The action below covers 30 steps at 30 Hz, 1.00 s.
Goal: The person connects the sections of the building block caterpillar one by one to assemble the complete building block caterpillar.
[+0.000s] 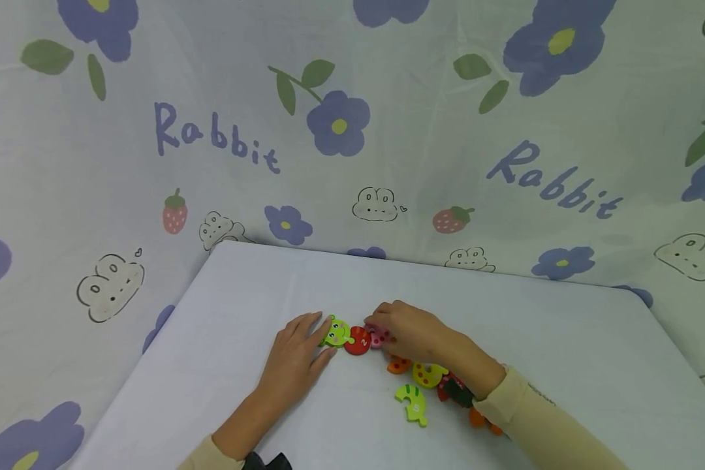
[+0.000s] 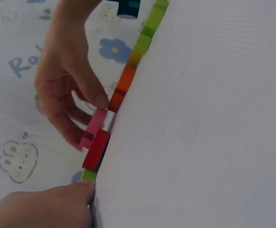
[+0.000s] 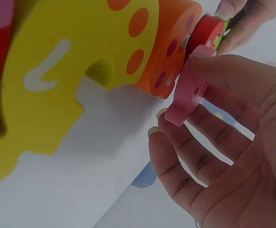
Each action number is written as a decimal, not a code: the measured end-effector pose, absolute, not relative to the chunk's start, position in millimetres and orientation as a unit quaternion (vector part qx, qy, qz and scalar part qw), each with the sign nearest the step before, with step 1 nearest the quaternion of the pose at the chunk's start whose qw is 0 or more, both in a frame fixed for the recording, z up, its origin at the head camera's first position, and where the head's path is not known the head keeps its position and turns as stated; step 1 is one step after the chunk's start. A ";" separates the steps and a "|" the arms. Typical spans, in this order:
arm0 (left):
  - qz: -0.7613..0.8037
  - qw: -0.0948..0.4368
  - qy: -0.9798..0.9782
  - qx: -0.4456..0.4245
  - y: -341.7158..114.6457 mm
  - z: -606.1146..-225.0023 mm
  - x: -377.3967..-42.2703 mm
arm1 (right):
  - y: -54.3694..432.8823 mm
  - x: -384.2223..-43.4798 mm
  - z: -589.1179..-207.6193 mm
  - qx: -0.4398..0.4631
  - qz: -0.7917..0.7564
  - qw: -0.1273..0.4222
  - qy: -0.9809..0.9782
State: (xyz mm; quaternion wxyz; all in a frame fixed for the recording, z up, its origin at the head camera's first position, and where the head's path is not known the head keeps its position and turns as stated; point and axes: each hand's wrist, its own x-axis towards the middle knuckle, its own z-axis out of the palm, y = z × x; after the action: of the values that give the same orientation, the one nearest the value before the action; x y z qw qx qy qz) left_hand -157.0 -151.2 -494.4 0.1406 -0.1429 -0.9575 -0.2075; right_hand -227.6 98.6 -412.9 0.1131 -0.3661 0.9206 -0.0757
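Thumb and fingertips of the right hand [image 1: 414,331] pinch a curved pink piece [image 1: 379,337], spotted, knob-ended and apparently painted wood. The left hand [image 1: 294,359] holds a bright-green smiling head piece [image 1: 336,333] between thumb and forefinger. Between the hands, at three o'clock from the head, sits a round red segment [image 1: 357,342] marked 2, with the pink piece at its three o'clock edge.

The pink piece looks tilted and raised; I cannot tell whether it interlocks with the red one. Pressed down askew, it could ride over the red edge or push the segment off the head; a loosened left hand would likely let both slide. A careless knuckle could also knock the orange spotted piece [image 1: 398,365] at five o'clock from the pink one, or the yellow dotted piece [image 1: 426,375] beyond it.

From the right wrist, the pink piece's long axis runs one to seven o'clock, its knob toward seven. From above, head and red segment line up roughly nine to three. A green striped hooked piece [image 1: 414,406] lies at seven o'clock from the yellow one.
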 end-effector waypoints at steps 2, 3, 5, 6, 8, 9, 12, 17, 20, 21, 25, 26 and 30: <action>-0.207 0.141 -0.958 -0.143 -151.4 -494.4 -157.0 | 98.3 -226.9 -412.6 -0.362 -0.074 0.115 0.922; -0.206 0.143 -0.957 -0.144 -151.6 -494.5 -157.0 | 98.2 -226.6 -412.4 -0.361 -0.074 0.115 0.922; -0.206 0.146 -0.957 -0.145 -151.5 -494.8 -157.1 | 98.3 -226.3 -412.6 -0.361 -0.073 0.115 0.923; -0.207 0.149 -0.956 -0.147 -151.3 -494.6 -156.9 | 98.4 -226.1 -412.8 -0.361 -0.072 0.116 0.922; -0.209 0.150 -0.955 -0.148 -151.0 -494.2 -156.9 | 98.7 -225.9 -413.1 -0.362 -0.070 0.118 0.922; -0.209 0.150 -0.955 -0.149 -150.9 -494.3 -156.8 | 98.8 -225.9 -413.3 -0.363 -0.070 0.119 0.921; -0.208 0.148 -0.956 -0.147 -150.7 -494.5 -156.8 | 98.8 -225.8 -413.2 -0.364 -0.071 0.121 0.921; -0.207 0.149 -0.956 -0.147 -150.9 -496.1 -157.3 | 98.6 -225.9 -413.4 -0.360 -0.071 0.119 0.922; -0.210 0.153 -0.954 -0.149 -151.0 -496.6 -157.3 | 98.3 -226.4 -414.9 -0.357 -0.068 0.121 0.924; -0.210 0.155 -0.954 -0.150 -151.0 -496.8 -157.2 | 98.1 -226.7 -415.7 -0.356 -0.067 0.121 0.924; -0.210 0.153 -0.954 -0.150 -150.8 -496.5 -157.1 | 97.6 -227.4 -417.9 -0.356 -0.062 0.120 0.925; -0.209 0.153 -0.954 -0.149 -150.7 -496.5 -157.1 | 97.5 -227.5 -418.5 -0.356 -0.059 0.119 0.925; -0.210 0.152 -0.955 -0.147 -150.5 -496.2 -157.3 | 96.4 -227.8 -420.9 -0.354 -0.051 0.115 0.927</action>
State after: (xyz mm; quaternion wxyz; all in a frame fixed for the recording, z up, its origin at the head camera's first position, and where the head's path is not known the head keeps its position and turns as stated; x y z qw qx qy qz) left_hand -157.3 -150.5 -496.2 0.1517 -0.1472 -0.9547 -0.2095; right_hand -227.8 96.4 -420.9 0.1150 -0.3543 0.9266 -0.0509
